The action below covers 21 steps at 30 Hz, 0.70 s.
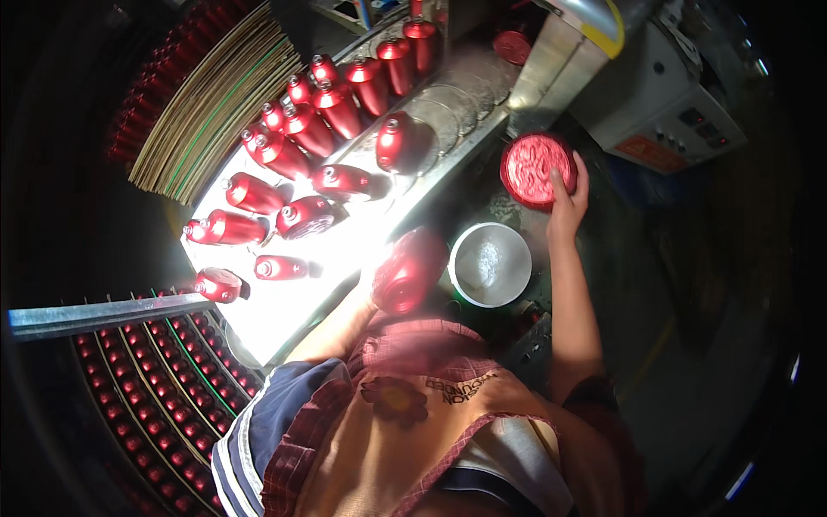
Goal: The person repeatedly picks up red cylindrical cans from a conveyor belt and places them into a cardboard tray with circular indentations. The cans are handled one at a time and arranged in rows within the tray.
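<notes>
Work table: [366, 246] brightly lit, left of the white tub, running from its lower left to beyond it at the top.
Apron: [366, 452] tan with plaid trim and a flower patch, worn by the person, below the tub.
Stacked boards: [220, 95] far to the upper left of the tub, red bottles behind them.
Bottle rows: [142, 405] many red tops between thin curved strips, far to the tub's lower left.
Machine box: [659, 103] pale grey with an orange label, well to the upper right of the tub.
White tub: [490, 226] round and open, with a bright patch inside.
Red vessel: [409, 274] blurred by motion, just left of the tub.
Red round piece: [527, 164] swirled face showing, above and slightly right of the tub.
Table bottles: [336, 108] red with narrow necks, some upright, others leaning, left and upper left of the tub.
Left hand: [369, 291] grasping the red vessel, left of the tub; fingers mostly hidden.
Right hand: [568, 200] grasping the red round piece, upper right of the tub, thumb on its face, fingers round its edge.
</notes>
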### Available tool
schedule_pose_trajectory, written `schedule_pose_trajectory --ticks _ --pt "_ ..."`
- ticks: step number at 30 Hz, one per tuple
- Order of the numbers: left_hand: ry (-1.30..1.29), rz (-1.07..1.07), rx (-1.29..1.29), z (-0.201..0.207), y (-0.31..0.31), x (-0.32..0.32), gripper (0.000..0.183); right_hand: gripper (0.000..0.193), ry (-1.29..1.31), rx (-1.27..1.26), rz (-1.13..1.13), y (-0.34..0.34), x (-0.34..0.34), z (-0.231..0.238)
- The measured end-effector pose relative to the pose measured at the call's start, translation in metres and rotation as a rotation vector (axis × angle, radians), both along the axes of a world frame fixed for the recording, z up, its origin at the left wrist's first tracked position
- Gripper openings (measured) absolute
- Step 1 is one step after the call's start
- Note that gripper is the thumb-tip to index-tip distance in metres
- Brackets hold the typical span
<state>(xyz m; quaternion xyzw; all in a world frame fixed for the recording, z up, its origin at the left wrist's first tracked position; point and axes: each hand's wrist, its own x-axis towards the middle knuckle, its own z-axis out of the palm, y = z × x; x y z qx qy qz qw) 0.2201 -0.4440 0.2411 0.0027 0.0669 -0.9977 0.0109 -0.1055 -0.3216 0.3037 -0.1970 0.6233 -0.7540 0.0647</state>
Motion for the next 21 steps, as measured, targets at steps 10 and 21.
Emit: schedule_pose_trajectory --ticks 10,21 --pt "-0.859 0.558 -0.711 0.055 -0.056 0.205 0.068 0.056 0.597 0.706 0.044 -0.266 -0.086 -0.058" --pt "-1.225 0.334 -1.360 0.138 -0.089 0.216 0.072 0.055 0.660 0.291 0.464 -0.282 -0.019 -0.001"
